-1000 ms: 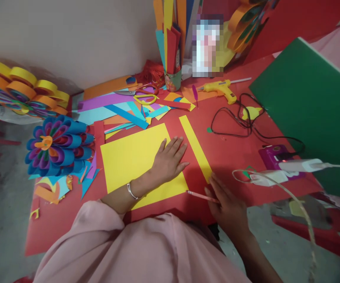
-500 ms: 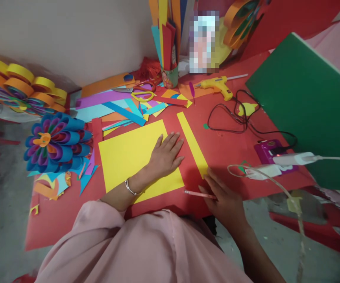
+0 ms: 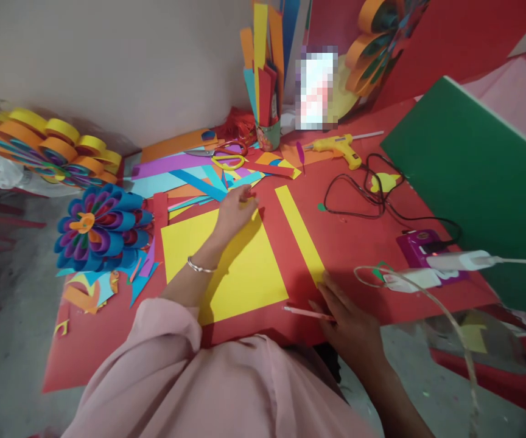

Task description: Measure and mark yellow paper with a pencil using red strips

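Observation:
My left hand [image 3: 237, 213] is over the upper right corner of a yellow paper sheet [image 3: 226, 274], its fingers loosely bent and apart, with nothing visible in them. My right hand [image 3: 352, 322] rests at the table's near edge, its fingertips on the lower end of a narrow yellow paper strip [image 3: 302, 234]. A pink pencil [image 3: 304, 312] is held in that hand, its free end pointing left. The strip lies to the right of the sheet, with a gap of red tabletop [image 3: 274, 243] between them. Scissors [image 3: 226, 159] with red and yellow handles lie beyond the sheet on coloured paper scraps.
Two paper-loop flowers, one blue [image 3: 103, 228] and one orange and yellow [image 3: 57, 149], stand on the left. A cup [image 3: 268, 137] of paper strips is at the back. A yellow glue gun [image 3: 338, 149], its black cord, a purple socket box [image 3: 420, 243] and a green board [image 3: 468, 182] occupy the right.
My left hand has lifted from lying flat on the yellow sheet and moved up and left, its fingers bending. My right hand stays on the strip with the pencil. The view has shifted slightly.

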Demonstrator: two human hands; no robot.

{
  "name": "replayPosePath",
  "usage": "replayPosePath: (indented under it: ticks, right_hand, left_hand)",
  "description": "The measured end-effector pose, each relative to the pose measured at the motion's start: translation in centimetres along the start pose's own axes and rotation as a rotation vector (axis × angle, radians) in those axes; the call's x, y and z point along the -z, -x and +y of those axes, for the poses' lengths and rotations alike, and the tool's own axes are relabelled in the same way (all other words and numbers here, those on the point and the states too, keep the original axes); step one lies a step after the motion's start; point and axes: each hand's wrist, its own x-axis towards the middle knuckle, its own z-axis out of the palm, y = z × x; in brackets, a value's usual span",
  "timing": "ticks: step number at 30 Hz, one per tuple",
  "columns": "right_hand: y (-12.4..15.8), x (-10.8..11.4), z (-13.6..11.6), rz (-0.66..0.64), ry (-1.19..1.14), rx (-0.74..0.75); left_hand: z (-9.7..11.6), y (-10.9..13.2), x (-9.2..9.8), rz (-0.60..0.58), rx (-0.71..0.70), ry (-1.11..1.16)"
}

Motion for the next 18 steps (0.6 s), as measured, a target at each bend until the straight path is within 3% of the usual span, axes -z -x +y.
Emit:
replayPosePath:
  ticks: [3,6,11,18]
  right_hand:
    - [0.0,0.1,0.0,-0.013,0.001,-0.001]
    - [0.0,0.1,-0.1,-0.005,0.000,0.008]
    - [0.0,0.1,0.0,-0.039,-0.007,-0.003]
    - [0.0,0.1,-0.1,-0.045,0.023,0.004]
  left_hand:
    - [-0.3,-4.0,1.2,-0.036,0.473,0.409]
    - [-0.3,-6.0,2.0,-0.096,0.619,0.565]
    - [-0.6,-6.5,2.1,-0.117,0.615,0.605]
    - [-0.5,-6.7,0.8,-0.134,0.329,0.536]
